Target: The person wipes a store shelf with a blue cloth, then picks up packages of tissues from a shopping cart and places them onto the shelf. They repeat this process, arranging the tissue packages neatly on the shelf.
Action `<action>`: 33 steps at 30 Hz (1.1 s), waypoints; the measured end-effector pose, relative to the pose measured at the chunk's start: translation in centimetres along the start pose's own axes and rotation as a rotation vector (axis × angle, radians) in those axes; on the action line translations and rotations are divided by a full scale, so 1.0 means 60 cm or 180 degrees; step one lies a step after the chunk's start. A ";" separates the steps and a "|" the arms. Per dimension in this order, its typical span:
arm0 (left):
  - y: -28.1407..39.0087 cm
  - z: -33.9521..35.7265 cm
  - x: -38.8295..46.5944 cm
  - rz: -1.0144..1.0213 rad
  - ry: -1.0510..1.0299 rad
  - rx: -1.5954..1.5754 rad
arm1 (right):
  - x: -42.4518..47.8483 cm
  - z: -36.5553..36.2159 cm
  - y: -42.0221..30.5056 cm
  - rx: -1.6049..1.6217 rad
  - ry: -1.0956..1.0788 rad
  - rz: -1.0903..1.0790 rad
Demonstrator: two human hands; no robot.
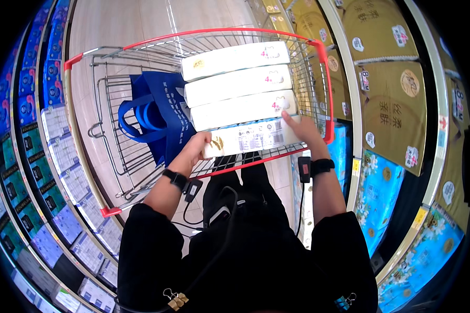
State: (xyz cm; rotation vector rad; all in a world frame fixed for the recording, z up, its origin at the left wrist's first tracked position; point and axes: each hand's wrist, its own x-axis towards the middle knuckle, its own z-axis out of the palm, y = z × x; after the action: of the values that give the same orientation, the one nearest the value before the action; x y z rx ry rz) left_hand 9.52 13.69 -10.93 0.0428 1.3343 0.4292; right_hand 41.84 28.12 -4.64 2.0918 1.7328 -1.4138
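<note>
A metal wire shopping cart [219,29] with a red rim stands before me. My left hand [199,146] and my right hand [302,128] grip the two ends of a white tissue pack [254,137], whose printed side faces up, at the cart's near edge. Several more white tissue packs [239,86] lie in a row just beyond it, inside the cart. My right thumb rests at the edge of the closest of them. To their left is a blue shopping bag [166,113] with blue handles, something rolled and blue showing at its opening. The undersides of my hands are hidden.
Store shelves run along both sides. On the left are blue packs [53,74], white packs [60,144] and green packs [33,172]. The right shelves hold large gold packs [391,105] and blue floral packs [380,191]. Tiled floor [141,19] shows beyond the cart. Cables hang from both wrist devices.
</note>
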 end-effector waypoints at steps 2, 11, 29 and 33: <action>0.022 0.005 -0.071 0.0197 -0.0146 0.0173 | -0.042 -0.036 -0.034 -0.0476 0.0353 0.0061; 0.109 0.080 -0.332 0.1103 -0.0864 0.0904 | -0.372 -0.198 -0.121 0.0194 0.2023 -0.0740; -0.110 0.269 -0.574 0.3175 -0.2528 0.1020 | -0.967 -0.023 0.225 0.2983 0.2585 -0.2249; -0.234 0.330 -0.556 0.3168 -0.2519 0.1319 | -1.023 0.085 0.316 0.3839 0.2787 -0.2114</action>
State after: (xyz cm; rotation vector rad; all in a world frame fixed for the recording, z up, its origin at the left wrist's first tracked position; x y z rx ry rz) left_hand 26.50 -5.94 21.16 1.1404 0.5067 0.8421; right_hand 58.18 -26.75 24.98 3.2838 2.3361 -2.3926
